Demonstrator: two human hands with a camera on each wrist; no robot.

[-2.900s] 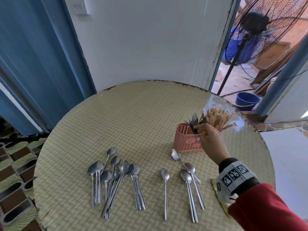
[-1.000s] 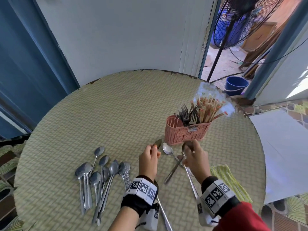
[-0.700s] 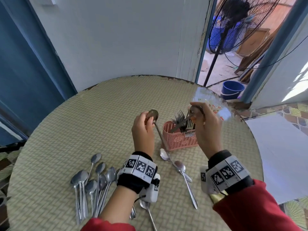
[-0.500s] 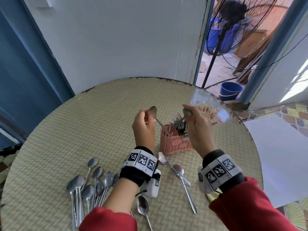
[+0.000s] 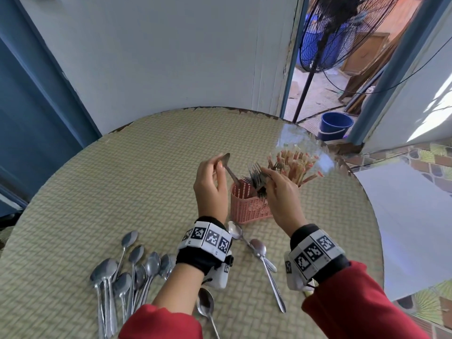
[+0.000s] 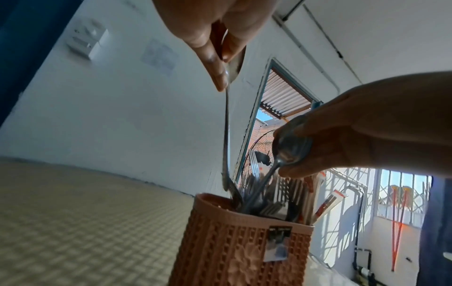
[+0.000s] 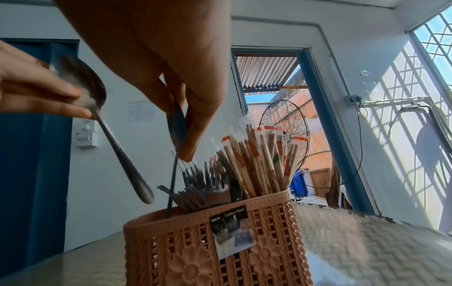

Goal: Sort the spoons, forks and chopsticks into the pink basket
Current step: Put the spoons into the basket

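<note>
Pink woven-pattern plastic basket (image 5: 247,206) is standing on the round mat-textured desk (image 5: 122,192), holding steel forks (image 7: 195,180) and wrapped wooden chopsticks (image 5: 293,165). Each hand, left hand (image 5: 211,189) and right hand (image 5: 281,194), is pinching a steel spoon (image 6: 228,123) by its bowl, handle entering the basket; handle tips are hidden.

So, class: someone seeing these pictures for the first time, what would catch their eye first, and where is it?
Two hands above the pink woven plastic basket at mid-table: the left hand and the right hand each pinch a steel spoon by its bowl, handle down into the basket. Wrapped wooden chopsticks fan from its right end. A heap of loose steel spoons lies near left.
</note>
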